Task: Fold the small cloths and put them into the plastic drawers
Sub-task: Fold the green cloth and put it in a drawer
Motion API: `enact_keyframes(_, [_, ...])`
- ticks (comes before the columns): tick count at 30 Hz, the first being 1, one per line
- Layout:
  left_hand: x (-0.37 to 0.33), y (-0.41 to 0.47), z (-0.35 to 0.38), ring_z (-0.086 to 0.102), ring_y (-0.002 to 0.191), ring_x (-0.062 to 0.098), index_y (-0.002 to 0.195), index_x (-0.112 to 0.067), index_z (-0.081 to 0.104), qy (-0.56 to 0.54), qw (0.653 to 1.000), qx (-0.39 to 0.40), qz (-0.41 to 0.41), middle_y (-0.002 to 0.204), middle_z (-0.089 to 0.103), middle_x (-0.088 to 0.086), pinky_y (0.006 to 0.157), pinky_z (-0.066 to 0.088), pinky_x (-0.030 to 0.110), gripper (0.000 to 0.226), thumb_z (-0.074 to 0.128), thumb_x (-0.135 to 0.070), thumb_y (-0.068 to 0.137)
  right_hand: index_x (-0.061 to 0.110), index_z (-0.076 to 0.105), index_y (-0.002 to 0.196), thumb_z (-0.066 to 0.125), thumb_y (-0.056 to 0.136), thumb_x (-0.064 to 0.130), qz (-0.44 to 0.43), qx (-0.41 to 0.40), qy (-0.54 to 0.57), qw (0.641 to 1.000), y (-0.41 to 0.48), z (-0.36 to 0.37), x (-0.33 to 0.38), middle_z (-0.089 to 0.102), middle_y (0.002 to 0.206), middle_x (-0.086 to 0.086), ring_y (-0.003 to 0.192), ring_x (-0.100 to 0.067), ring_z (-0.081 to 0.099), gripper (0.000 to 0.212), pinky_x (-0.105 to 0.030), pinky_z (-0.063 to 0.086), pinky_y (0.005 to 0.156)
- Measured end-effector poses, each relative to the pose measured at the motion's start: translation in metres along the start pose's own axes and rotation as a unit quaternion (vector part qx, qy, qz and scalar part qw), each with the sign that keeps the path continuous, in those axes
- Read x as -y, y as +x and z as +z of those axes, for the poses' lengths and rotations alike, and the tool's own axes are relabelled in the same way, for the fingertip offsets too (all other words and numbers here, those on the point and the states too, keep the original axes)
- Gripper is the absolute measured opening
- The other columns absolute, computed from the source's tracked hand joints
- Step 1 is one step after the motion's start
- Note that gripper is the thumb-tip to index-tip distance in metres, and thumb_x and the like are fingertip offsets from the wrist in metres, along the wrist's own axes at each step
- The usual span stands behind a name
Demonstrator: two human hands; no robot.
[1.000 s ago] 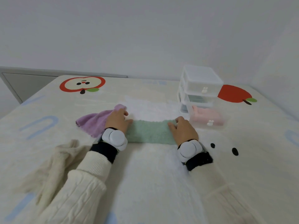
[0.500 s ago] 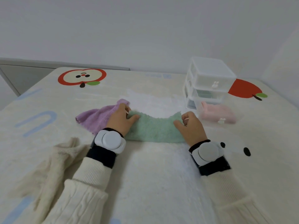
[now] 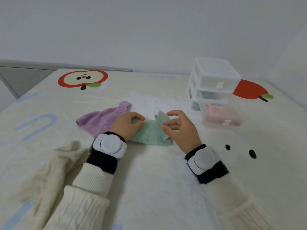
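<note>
Folding a green cloth [image 3: 152, 134] in the middle of the soft cream surface [image 3: 157, 188]. Left hand [image 3: 127, 126] pressing down on the left end of the green cloth, fingers curled together on it. Right hand [image 3: 180, 130] over the right end, fingers spread apart, with a corner of the green cloth sticking up just beside the fingertips; cannot tell if pinching it or only touching. White round bands on both wrists, cream sleeves behind.

Purple cloth [image 3: 103, 117] lying crumpled to the left, touching the left hand and partly under it. Fluffy cream cloth [image 3: 54, 165] bunched up at the near left, beside the left sleeve. White cloth [image 3: 149, 101] spread flat just past the green one.

Clear plastic drawers [image 3: 214, 80] standing at the far right. Top drawer pushed in. Something green showing through the middle one. Bottom drawer [image 3: 224, 124] pulled out toward the near side, with a folded pink cloth [image 3: 222, 112] inside.

Red apple pictures [image 3: 83, 78] printed on the surface, far left and far right.
</note>
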State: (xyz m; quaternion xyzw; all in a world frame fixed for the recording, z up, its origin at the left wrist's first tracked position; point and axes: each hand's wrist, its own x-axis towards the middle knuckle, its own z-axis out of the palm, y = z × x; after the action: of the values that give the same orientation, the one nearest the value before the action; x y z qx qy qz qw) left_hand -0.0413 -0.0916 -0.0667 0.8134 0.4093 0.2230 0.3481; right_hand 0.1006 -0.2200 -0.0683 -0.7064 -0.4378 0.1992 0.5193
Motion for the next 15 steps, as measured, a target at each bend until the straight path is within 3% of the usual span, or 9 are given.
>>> enact_keyframes(3, [-0.001, 0.0, -0.002, 0.052, 0.1, 0.006, 0.107, -0.016, 0.068, -0.018, 1.0, 0.017, -0.014, 0.103, 0.062, -0.007, 0.088, 0.032, 0.015, 0.023, 0.058, -0.013, 0.087, 0.007, 0.063, 0.102, 0.056, 0.089, 0.002, 0.009, 0.039, 0.047, 0.998, -0.001, 0.005, -0.003, 0.069, 0.093, -0.011, 0.078, -0.011, 0.069, 0.016, -0.021, 0.058, 0.068])
enact_keyframes(6, [-0.003, -0.002, -0.004, 0.052, 0.101, 0.009, 0.115, -0.018, 0.065, -0.022, 0.999, 0.035, -0.024, 0.108, 0.061, -0.005, 0.09, 0.034, 0.017, 0.032, 0.057, -0.011, 0.085, 0.01, 0.069, 0.095, 0.053, 0.087, -0.006, -0.041, 0.032, -0.026, 0.998, 0.0, 0.004, -0.008, 0.069, 0.094, -0.001, 0.086, -0.01, 0.066, 0.024, -0.022, 0.057, 0.076])
enact_keyframes(9, [-0.006, -0.003, -0.006, 0.052, 0.101, 0.009, 0.124, -0.018, 0.06, -0.036, 0.997, 0.056, -0.027, 0.109, 0.057, -0.006, 0.092, 0.037, 0.018, 0.04, 0.057, -0.01, 0.085, 0.02, 0.068, 0.107, 0.071, 0.079, 0.016, -0.09, 0.052, -0.19, 0.976, 0.003, 0.001, -0.013, 0.067, 0.109, 0.005, 0.108, -0.013, 0.053, 0.029, -0.025, 0.042, 0.095])
enact_keyframes(11, [-0.008, -0.004, -0.006, 0.053, 0.101, 0.01, 0.129, -0.018, 0.056, -0.055, 0.996, 0.058, -0.025, 0.11, 0.056, -0.005, 0.094, 0.04, 0.02, 0.046, 0.058, -0.009, 0.084, 0.024, 0.065, 0.115, 0.075, 0.076, 0.03, -0.072, 0.083, -0.209, 0.972, 0.004, 0.002, -0.016, 0.063, 0.116, 0.005, 0.116, -0.014, 0.047, 0.04, -0.023, 0.034, 0.101])
enact_keyframes(15, [-0.01, -0.003, -0.003, 0.053, 0.101, 0.013, 0.133, -0.021, 0.05, -0.086, 0.996, 0.029, -0.012, 0.116, 0.054, -0.002, 0.092, 0.043, 0.024, 0.055, 0.063, -0.008, 0.081, 0.028, 0.06, 0.12, 0.073, 0.076, 0.039, -0.07, 0.101, -0.225, 0.967, 0.006, 0.005, -0.024, 0.059, 0.122, 0.006, 0.123, -0.018, 0.045, 0.047, -0.034, 0.034, 0.107])
